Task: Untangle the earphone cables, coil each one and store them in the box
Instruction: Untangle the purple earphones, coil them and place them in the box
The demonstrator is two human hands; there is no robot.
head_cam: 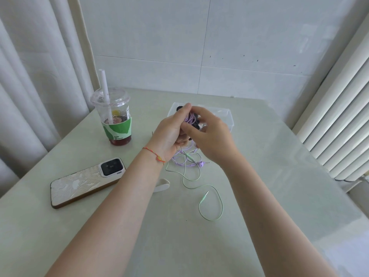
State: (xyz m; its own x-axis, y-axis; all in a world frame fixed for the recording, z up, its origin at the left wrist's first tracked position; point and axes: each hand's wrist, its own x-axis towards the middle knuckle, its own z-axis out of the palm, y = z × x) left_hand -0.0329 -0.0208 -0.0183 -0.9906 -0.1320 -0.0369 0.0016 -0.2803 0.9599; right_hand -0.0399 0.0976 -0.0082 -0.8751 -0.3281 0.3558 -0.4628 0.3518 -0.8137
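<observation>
A: Smooth pale table (pixel 259 196), clear plastic box (pixel 227 116) at the back.

B: Yep. Left hand (pixel 169 132) and right hand (pixel 211 134) both curled round a purple cable (pixel 190 118) bundle, just in front of box. Thin green cable (pixel 211 198) looped loose underneath.

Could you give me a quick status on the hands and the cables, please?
Both hands, left and right, gripping purple cable over clear box. Green cable loose on table. Nothing blocking.
</observation>
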